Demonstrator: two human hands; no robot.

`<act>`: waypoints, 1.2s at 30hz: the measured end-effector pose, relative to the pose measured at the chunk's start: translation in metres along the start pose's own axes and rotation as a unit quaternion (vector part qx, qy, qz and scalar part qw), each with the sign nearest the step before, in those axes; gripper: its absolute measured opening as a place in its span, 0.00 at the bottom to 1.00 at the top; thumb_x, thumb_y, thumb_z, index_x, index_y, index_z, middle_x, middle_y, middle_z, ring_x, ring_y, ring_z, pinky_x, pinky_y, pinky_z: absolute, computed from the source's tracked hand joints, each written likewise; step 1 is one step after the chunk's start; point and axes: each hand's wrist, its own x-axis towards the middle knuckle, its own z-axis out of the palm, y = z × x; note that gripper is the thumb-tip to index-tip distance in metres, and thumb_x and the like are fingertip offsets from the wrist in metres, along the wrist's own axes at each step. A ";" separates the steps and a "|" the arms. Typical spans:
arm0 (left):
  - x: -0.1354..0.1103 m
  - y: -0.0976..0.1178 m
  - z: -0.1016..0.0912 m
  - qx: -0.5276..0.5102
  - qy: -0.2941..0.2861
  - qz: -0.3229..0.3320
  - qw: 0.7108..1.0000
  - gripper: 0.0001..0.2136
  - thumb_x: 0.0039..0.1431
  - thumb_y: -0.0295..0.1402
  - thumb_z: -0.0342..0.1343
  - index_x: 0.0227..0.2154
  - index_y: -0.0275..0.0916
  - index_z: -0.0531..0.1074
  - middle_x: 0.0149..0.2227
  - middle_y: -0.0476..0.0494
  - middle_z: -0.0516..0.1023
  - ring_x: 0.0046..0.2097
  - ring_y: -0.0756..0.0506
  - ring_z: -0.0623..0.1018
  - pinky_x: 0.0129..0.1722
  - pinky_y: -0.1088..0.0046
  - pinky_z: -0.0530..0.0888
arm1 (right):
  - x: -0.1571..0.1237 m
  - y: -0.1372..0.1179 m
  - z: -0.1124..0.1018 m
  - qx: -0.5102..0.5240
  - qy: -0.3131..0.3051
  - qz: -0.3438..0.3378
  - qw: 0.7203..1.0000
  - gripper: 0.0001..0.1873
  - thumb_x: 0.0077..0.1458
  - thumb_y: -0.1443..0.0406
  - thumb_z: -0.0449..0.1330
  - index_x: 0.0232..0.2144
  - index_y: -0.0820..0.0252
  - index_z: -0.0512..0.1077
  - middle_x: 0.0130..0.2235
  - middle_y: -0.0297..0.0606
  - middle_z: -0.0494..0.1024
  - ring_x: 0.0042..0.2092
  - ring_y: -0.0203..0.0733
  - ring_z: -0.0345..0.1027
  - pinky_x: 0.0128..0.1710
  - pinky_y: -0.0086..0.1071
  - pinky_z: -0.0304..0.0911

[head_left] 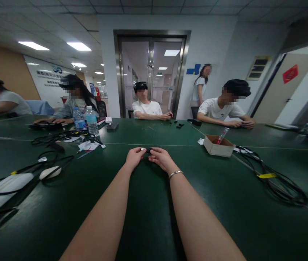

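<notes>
Both arms reach forward over the dark green table [148, 217], with the hands close together near its middle. Between the fingertips is a small black piece [149, 150], too small to tell its kind. My right hand [162, 158], below a silver bracelet [175, 174], pinches it between thumb and fingers. My left hand [134, 158] is closed in a pinch at the other end, where a small shiny, silvery bit [142, 149] shows at the fingertips. Whether the two bits are joined cannot be made out. Both hands are held just over the tabletop.
Right of my hands stand an open box [219, 148] and a coiled black cable [281, 185]. To the left lie more cables [58, 159], a white mouse [50, 173], papers [88, 145] and water bottles [92, 121]. Several people sit around the table; small black pieces [179, 125] lie opposite.
</notes>
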 end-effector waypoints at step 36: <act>-0.009 -0.004 -0.006 0.222 0.006 0.036 0.974 0.25 0.59 0.54 0.38 0.20 0.38 0.66 0.23 0.45 0.71 0.26 0.47 0.69 0.28 0.71 0.61 | -0.007 0.000 -0.005 -0.025 -0.068 -0.012 0.997 0.12 0.51 0.80 0.59 0.38 0.65 0.72 0.34 0.40 0.76 0.29 0.34 0.72 0.31 0.26 0.72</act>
